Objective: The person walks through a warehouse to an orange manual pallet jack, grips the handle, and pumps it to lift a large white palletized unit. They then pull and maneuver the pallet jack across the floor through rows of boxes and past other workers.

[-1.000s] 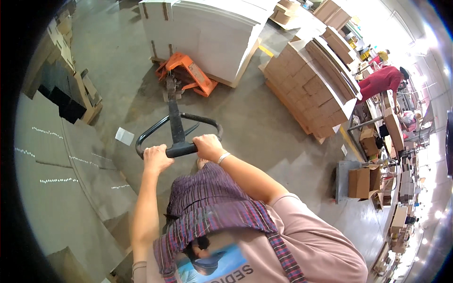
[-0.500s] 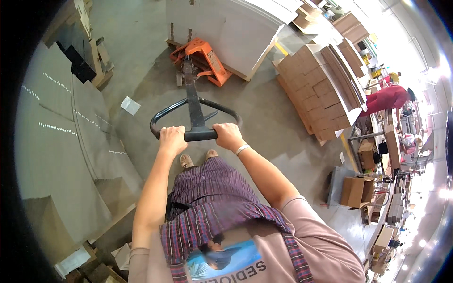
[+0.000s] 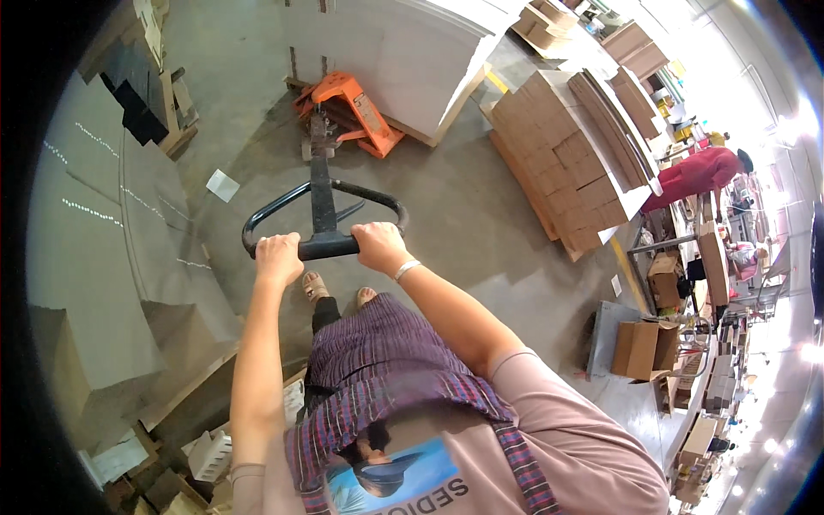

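Observation:
Both my hands grip the black looped handle (image 3: 329, 247) of an orange pallet jack (image 3: 360, 112). My left hand (image 3: 278, 257) is wrapped round the left end of the crossbar, and my right hand (image 3: 380, 246), with a bracelet at the wrist, round its right end. A dark shaft runs from the loop away from me to the jack's body. The jack's forks are hidden under a pallet bearing a large white load (image 3: 386, 60). A small lever shows inside the loop, apart from my fingers.
Grey panels (image 3: 103, 232) are stacked along my left. On the right stands a pallet of brown cardboard stacks (image 3: 558, 163), with a person in red (image 3: 699, 176) at a workbench behind it. A white sheet (image 3: 223, 185) lies on the floor. An open carton (image 3: 644, 348) sits at the right.
The handle, both hands and the jack have shifted left in view. My feet have moved left too, and a dark trouser leg now shows. Both hands keep their grip.

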`<move>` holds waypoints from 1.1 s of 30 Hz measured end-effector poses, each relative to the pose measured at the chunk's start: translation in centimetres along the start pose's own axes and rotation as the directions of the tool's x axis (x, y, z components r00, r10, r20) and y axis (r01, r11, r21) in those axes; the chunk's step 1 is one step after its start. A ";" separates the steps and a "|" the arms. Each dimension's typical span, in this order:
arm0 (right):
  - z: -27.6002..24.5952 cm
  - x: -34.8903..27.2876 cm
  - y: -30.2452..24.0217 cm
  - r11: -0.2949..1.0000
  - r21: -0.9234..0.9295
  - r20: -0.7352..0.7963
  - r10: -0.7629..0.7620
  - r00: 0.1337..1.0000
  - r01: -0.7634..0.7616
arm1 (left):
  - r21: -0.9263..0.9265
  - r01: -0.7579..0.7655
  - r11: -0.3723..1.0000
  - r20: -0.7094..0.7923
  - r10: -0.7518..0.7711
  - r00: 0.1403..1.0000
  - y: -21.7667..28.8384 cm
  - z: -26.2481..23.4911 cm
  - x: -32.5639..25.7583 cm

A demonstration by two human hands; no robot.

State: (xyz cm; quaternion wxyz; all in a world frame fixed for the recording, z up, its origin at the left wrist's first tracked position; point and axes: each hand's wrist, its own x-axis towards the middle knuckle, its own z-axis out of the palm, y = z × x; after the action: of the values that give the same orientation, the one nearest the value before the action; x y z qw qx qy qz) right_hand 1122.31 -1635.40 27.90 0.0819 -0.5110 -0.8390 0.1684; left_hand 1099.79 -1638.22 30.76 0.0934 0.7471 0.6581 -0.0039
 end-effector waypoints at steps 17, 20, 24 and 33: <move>-0.8 -7.6 3.3 0.999 -0.022 0.006 -0.049 0.999 0.050 | -0.023 0.053 0.998 -0.010 -0.053 0.999 7.2 2.0 -5.3; -0.7 -8.7 3.6 0.998 -0.031 0.017 -0.056 0.998 0.057 | -0.027 0.047 0.999 -0.010 -0.047 0.999 8.0 2.5 -6.2; -0.7 -10.5 3.4 0.997 -0.024 0.006 -0.066 0.998 0.066 | -0.013 0.064 0.998 0.014 -0.064 0.998 8.8 2.9 -7.9; -0.5 -14.0 2.6 0.998 -0.025 0.043 -0.057 0.997 0.058 | -0.031 0.048 0.998 0.013 -0.047 0.999 10.2 3.2 -11.5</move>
State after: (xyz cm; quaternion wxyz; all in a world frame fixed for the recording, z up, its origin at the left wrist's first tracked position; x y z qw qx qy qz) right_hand 1131.20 -1646.60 27.93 0.0624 -0.4838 -0.8571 0.1655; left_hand 1108.68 -1651.21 30.45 0.1091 0.7297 0.6750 -0.0003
